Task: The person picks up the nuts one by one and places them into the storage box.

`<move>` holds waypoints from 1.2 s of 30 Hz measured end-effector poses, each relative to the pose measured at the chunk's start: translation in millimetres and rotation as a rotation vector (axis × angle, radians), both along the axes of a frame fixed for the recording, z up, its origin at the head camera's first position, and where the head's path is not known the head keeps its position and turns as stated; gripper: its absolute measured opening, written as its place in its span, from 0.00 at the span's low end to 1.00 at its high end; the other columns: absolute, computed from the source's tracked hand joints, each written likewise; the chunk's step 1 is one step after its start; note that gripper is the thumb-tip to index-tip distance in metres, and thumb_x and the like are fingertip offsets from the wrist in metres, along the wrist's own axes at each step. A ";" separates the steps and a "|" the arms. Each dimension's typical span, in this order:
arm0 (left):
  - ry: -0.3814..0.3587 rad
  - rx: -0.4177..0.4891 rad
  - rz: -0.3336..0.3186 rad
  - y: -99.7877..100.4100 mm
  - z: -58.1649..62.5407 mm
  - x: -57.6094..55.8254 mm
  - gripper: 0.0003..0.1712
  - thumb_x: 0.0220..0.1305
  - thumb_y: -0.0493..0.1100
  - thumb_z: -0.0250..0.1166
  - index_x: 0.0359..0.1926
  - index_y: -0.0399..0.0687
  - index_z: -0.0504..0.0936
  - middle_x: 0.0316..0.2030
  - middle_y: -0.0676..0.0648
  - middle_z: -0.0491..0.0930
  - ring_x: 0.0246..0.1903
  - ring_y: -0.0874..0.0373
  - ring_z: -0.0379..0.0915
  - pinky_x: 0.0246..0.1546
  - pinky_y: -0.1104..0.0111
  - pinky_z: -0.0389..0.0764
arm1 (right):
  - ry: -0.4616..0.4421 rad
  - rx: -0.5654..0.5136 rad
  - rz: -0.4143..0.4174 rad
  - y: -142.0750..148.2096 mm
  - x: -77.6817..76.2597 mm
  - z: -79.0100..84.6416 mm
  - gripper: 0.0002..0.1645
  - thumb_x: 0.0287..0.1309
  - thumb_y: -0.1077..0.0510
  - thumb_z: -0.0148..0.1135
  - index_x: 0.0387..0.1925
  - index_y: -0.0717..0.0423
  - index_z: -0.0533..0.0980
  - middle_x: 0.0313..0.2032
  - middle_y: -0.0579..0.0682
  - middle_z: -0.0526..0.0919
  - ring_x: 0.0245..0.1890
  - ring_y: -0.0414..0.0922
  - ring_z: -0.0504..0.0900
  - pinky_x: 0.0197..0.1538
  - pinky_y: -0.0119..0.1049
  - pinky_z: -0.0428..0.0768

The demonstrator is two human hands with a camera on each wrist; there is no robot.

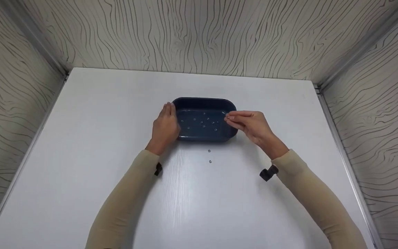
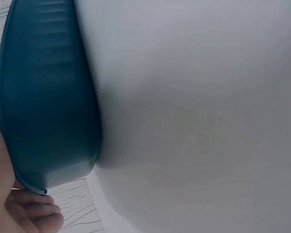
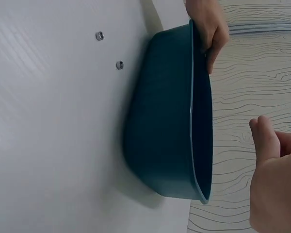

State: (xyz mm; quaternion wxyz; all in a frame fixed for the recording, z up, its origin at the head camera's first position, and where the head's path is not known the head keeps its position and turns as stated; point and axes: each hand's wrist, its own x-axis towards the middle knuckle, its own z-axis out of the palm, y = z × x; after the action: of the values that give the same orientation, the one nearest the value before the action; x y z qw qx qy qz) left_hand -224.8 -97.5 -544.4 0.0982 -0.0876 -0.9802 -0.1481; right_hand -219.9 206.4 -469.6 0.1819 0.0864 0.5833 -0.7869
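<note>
A dark blue-green plastic bin [image 1: 206, 138] stands on the white table, with several small metal nuts [image 1: 204, 126] scattered over its floor. At the bin's left end my left hand [image 1: 165, 124] grips the rim. In the left wrist view the fingertips [image 2: 49, 221] show past the bin's far corner. Over the right end, my right hand [image 1: 250, 125] pinches a small nut [image 1: 228, 117] between thumb and fingers. That nut is hidden in the right wrist view, where the right hand [image 3: 276, 179] is raised beside the rim. Two more nuts, a nearer one [image 1: 210, 161] and a farther one [image 1: 209, 150], lie in front of the bin.
White table surface [image 1: 185, 207] spreads around the bin. Wood-grain panels [image 1: 199, 38] enclose the back and both sides, with grey metal posts [image 1: 36, 34] at the corners. Beige sleeves [image 1: 126, 197] cover both arms, and a small black device [image 1: 268, 173] sits at the right wrist.
</note>
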 end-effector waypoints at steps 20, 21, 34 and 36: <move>-0.005 0.022 0.005 0.6 -0.5 0.6 0.33 0.73 0.35 0.51 0.75 0.23 0.63 0.74 0.27 0.68 0.74 0.36 0.68 0.61 0.48 0.85 | -0.010 0.110 -0.065 -12.7 -39.3 -13.4 0.24 0.67 0.74 0.62 0.63 0.78 0.75 0.45 0.58 0.91 0.46 0.44 0.93 0.57 0.34 0.88; -0.004 0.022 0.006 0.5 -0.9 0.6 0.33 0.73 0.35 0.51 0.75 0.23 0.63 0.74 0.27 0.68 0.74 0.36 0.68 0.61 0.48 0.85 | -0.008 0.118 -0.072 -13.2 -40.3 -14.4 0.23 0.67 0.74 0.62 0.62 0.77 0.76 0.45 0.57 0.91 0.45 0.44 0.93 0.57 0.34 0.88; 0.002 0.030 0.005 0.4 -2.9 1.2 0.33 0.74 0.35 0.50 0.75 0.23 0.62 0.74 0.26 0.67 0.74 0.36 0.67 0.62 0.49 0.84 | 0.002 0.166 -0.186 -15.3 -48.6 -22.8 0.17 0.65 0.71 0.67 0.55 0.69 0.82 0.60 0.66 0.84 0.47 0.42 0.92 0.58 0.33 0.88; 0.021 0.023 0.006 0.8 -2.8 1.4 0.32 0.73 0.34 0.51 0.74 0.23 0.63 0.73 0.26 0.68 0.74 0.36 0.69 0.62 0.49 0.85 | 0.014 0.162 -0.178 -14.0 -45.9 -20.9 0.16 0.66 0.69 0.67 0.54 0.68 0.82 0.59 0.64 0.85 0.48 0.43 0.92 0.59 0.34 0.88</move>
State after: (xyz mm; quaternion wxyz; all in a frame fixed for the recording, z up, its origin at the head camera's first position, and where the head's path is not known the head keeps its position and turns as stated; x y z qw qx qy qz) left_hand -223.4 -96.7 -547.1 0.1101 -0.0848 -0.9776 -0.1582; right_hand -265.8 192.4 -490.5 0.0998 0.1464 0.6362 -0.7509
